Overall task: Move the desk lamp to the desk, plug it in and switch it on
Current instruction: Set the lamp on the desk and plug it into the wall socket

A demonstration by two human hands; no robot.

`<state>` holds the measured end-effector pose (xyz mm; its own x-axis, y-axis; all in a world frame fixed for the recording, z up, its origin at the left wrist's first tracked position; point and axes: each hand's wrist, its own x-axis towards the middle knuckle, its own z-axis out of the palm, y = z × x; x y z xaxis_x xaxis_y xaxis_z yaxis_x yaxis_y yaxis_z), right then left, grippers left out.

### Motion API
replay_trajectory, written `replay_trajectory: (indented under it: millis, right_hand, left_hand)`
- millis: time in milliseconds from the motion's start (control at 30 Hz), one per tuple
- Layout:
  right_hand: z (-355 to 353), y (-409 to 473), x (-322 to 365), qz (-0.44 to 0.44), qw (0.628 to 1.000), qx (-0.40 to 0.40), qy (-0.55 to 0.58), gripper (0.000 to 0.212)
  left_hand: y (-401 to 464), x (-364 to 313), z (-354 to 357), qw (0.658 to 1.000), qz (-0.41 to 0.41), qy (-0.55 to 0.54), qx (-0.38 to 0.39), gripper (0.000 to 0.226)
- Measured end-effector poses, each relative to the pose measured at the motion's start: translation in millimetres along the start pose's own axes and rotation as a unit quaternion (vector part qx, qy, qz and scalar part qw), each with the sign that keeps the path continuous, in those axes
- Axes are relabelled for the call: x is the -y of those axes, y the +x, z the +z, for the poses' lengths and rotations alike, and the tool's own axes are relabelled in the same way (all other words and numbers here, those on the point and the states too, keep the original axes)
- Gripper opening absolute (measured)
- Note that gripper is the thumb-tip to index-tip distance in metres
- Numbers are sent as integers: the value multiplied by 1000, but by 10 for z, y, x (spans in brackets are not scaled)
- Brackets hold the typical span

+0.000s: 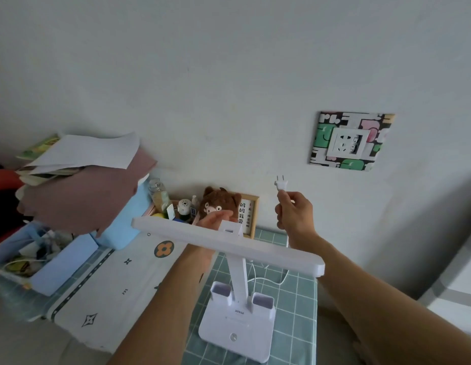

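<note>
With the lamp standing on the near bench, right fingers pinching the plug and left hand open, a misaligned push could miss the socket.

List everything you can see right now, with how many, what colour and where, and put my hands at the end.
desk lamp: one, white, standing on the green grid mat, front centre
plug: one, white, two prongs up, held below the wall socket
cord: one, white, trailing behind the lamp
wall socket: one, white, on a patterned surround, right wall
plush toy: one, brown, against the wall
framed sign: one, wooden frame, beside the plush toy
bottles: several, mixed colours, left of the plush toy
papers and books: one stack, far left
blue box: one, under the stack
left hand: open, behind the lamp head
right hand: grip shut on the plug
</note>
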<state>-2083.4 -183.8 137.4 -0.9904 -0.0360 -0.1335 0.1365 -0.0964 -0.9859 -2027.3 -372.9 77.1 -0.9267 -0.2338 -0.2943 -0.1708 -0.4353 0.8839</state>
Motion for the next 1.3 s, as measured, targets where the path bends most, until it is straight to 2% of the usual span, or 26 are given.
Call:
replay_trajectory:
  millis: [33,100,133,200,333,400,467,567,667,767,967,1133,1300]
  right_hand:
    - [-8,-12,38,-3,1000,1,5,17]
    - [-30,-31,102,-9,1000,3,15,17]
    - [-38,-38,131,-13,1000,2,18,16]
    - [-60,-51,188,-16,1000,0,20,16]
    - [-130,2,314,-4,998,-31,54,18]
    - [-151,53,386,15,995,-37,96,16]
    - [-130,98,440,39,987,-25,155,12]
    - [-15,139,490,65,974,19,215,10]
    - [97,208,535,67,972,33,224,9]
    - [89,325,580,57,979,1,197,9]
    - [-170,542,613,31,987,-114,105,12]
    - [-426,749,658,34,977,-181,103,14]
    - [-634,1004,799,34,967,-235,89,30]
  left_hand:
    - [-68,-89,77,999,15,28,11,40]
    - [-183,-227,207,996,43,74,-21,18]
    - [-238,-278,274,997,43,66,-13,12]
    - [-292,-311,339,997,41,59,13,21]
    - [-288,-360,325,995,44,83,31,22]
    - [-223,-370,346,991,44,104,74,21]
    - [-107,-417,368,982,10,112,150,24]
    - [57,-471,425,948,-62,155,271,37]
    - [119,-431,568,919,-84,201,329,51]
    - [232,-379,625,912,-92,182,355,66]
    - [511,-322,521,938,-50,168,298,47]
    - [512,-398,655,945,26,198,259,28]
    - [620,-418,775,951,34,181,247,24]
